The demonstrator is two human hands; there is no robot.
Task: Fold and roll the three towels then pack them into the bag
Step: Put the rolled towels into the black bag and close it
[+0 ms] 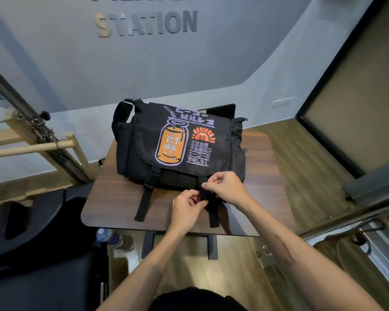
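Both hands worked the right buckle (204, 194) of the black bag (180, 142) — flap down — lying on the tabletop (112, 198): left hand (185, 206) and right hand (225, 187) fingers pinched it. Towels were not visible.

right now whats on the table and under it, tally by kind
bag: 1
front straps on the bag: 2, left one hanging free, right one pinched by both hands
water bottle under the table: 1
towels: 0 in view
total: 4
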